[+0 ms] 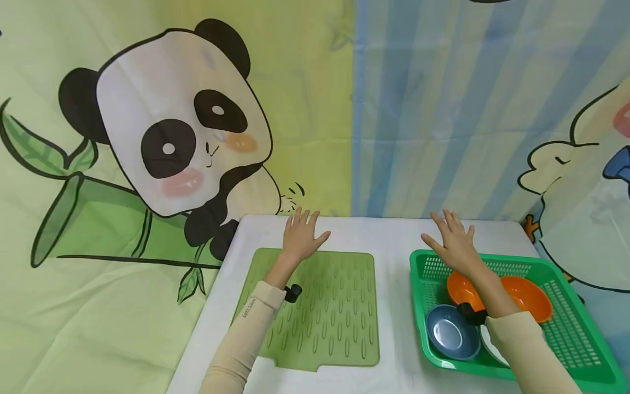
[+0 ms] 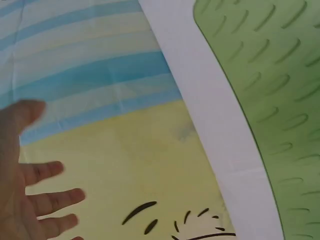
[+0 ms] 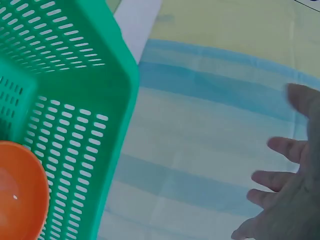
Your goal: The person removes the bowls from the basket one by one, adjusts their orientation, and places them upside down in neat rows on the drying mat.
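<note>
My left hand (image 1: 300, 235) hovers over the far edge of a green ridged mat (image 1: 339, 306), fingers spread and holding nothing. In the left wrist view that hand (image 2: 30, 195) shows at the left side, apart from the mat (image 2: 285, 100). My right hand (image 1: 455, 243) is held above the far rim of a green plastic basket (image 1: 581, 306), its fingers spread too. Inside the basket are two orange bowls (image 1: 529, 298), a blue bowl (image 1: 453, 332) and a white dish (image 1: 492, 347), partly hidden by the right forearm. The right wrist view shows one orange bowl (image 3: 20, 192).
A white table (image 1: 394, 306) bears the mat at left and the basket at right. Behind it hangs a printed cloth (image 1: 305, 109) with a panda figure and blue stripes. Small black cameras (image 1: 293, 293) are strapped to both wrists.
</note>
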The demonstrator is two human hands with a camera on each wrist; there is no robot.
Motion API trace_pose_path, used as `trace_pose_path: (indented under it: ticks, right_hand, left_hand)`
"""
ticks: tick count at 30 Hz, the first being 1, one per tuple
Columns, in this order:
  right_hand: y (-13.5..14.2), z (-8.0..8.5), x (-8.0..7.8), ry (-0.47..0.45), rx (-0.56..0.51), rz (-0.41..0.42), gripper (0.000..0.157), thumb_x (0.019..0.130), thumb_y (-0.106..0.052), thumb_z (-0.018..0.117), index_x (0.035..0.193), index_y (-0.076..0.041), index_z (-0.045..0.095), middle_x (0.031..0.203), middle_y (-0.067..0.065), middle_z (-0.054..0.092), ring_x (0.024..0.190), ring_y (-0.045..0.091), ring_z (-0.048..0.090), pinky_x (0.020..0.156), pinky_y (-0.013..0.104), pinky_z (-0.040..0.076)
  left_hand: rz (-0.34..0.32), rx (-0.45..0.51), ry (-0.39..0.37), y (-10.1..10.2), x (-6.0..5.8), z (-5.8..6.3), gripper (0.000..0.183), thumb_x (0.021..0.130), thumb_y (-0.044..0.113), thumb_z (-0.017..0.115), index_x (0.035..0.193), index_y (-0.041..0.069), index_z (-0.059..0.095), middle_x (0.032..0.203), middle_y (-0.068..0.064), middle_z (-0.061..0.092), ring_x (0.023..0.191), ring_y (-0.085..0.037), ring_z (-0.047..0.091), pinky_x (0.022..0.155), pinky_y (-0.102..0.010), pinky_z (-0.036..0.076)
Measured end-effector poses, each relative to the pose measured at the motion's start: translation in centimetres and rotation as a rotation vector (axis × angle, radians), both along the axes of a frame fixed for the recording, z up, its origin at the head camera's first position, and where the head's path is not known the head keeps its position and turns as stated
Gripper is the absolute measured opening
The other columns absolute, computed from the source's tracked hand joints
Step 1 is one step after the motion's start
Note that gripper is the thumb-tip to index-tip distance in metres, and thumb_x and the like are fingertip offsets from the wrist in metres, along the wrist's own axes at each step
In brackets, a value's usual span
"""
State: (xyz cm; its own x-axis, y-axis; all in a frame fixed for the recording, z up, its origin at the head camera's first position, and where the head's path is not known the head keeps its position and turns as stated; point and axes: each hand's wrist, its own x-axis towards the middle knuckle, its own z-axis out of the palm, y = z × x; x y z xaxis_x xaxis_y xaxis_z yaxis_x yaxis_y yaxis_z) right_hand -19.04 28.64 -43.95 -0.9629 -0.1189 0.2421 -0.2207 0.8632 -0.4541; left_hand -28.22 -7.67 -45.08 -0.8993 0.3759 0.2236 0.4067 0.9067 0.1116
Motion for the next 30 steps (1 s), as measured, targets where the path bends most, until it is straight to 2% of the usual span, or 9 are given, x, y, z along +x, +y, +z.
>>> trace_pose_path:
  ticks: [3,6,12,18,19,21,24,27,30]
  right_hand:
    - [0.4,0.8,0.9,0.074,0.007,0.002,0.056,0.091,-0.026,0.059,0.135,0.002,0.040,0.140,0.033,0.026,0.127,0.052,0.020,0.094,0.075,-0.001]
    - [0.8,1.5,2.2,0.101,0.010,0.007,0.042,0.090,-0.018,0.061,0.125,0.003,0.051,0.130,0.031,0.041,0.119,0.050,0.033,0.096,0.071,0.014]
    - [1.2,2.4,5.3,0.081,-0.013,-0.029,0.019,0.091,-0.015,0.060,0.105,-0.003,0.063,0.110,0.021,0.057,0.107,0.041,0.046,0.089,0.062,0.034]
    - [2.4,2.3,8.6,0.138,-0.070,-0.130,0.012,0.091,-0.014,0.060,0.095,-0.004,0.065,0.095,0.015,0.064,0.092,0.036,0.056,0.075,0.055,0.045]
    - [2.8,2.0,9.1,0.147,-0.093,-0.153,0.013,0.091,-0.015,0.060,0.095,-0.004,0.065,0.094,0.014,0.064,0.091,0.035,0.057,0.073,0.054,0.046]
    - [3.8,1.3,10.3,0.167,-0.134,-0.220,0.014,0.091,-0.018,0.060,0.096,-0.006,0.066,0.094,0.010,0.065,0.091,0.022,0.058,0.075,0.043,0.048]
    - [5.0,0.1,12.0,0.184,-0.259,-0.322,0.024,0.091,-0.019,0.060,0.111,-0.005,0.061,0.103,0.009,0.061,0.094,0.004,0.052,0.077,0.022,0.044]
    - [6.1,-1.3,13.8,0.175,-0.427,-0.425,0.048,0.091,-0.019,0.060,0.135,-0.011,0.042,0.122,0.013,0.050,0.107,0.003,0.045,0.083,0.013,0.035]
    - [6.8,-3.1,15.6,0.159,-0.584,-0.531,0.068,0.091,-0.017,0.060,0.146,-0.018,0.019,0.139,0.015,0.034,0.124,0.017,0.036,0.097,0.020,0.031]
  left_hand:
    - [-0.034,0.044,0.121,0.5,0.4,0.7,0.045,0.089,0.043,0.056,0.122,0.012,0.059,0.119,-0.011,0.059,0.121,-0.032,0.044,0.098,-0.047,0.036]
    - [-0.082,0.111,0.200,0.9,1.2,1.4,0.029,0.087,0.033,0.060,0.106,0.012,0.068,0.102,-0.008,0.066,0.104,-0.029,0.055,0.087,-0.044,0.044]
    - [-0.164,0.256,0.289,1.5,3.4,1.7,0.012,0.085,0.022,0.063,0.081,0.012,0.069,0.076,-0.001,0.066,0.078,-0.023,0.060,0.070,-0.038,0.048]
    - [-0.194,0.364,0.312,2.7,4.8,0.4,0.012,0.084,0.017,0.064,0.073,0.011,0.067,0.069,0.000,0.064,0.067,-0.019,0.058,0.064,-0.036,0.048]
    - [-0.196,0.377,0.307,2.9,4.9,0.0,0.012,0.083,0.017,0.064,0.073,0.011,0.067,0.069,0.000,0.063,0.067,-0.019,0.057,0.063,-0.035,0.048]
    - [-0.201,0.395,0.292,3.2,5.0,-0.9,0.012,0.084,0.017,0.064,0.074,0.011,0.067,0.070,0.000,0.063,0.067,-0.020,0.057,0.063,-0.035,0.048]
    - [-0.216,0.436,0.276,3.6,5.1,-2.2,0.010,0.083,0.016,0.064,0.075,0.011,0.067,0.072,-0.001,0.063,0.069,-0.020,0.058,0.065,-0.035,0.049]
    - [-0.234,0.481,0.271,4.1,5.3,-3.4,0.007,0.082,0.013,0.066,0.076,0.010,0.067,0.074,-0.002,0.063,0.072,-0.021,0.058,0.067,-0.035,0.049]
    - [-0.244,0.525,0.265,4.6,5.6,-4.4,0.004,0.081,0.010,0.068,0.077,0.009,0.067,0.075,-0.003,0.063,0.073,-0.022,0.058,0.066,-0.035,0.049]
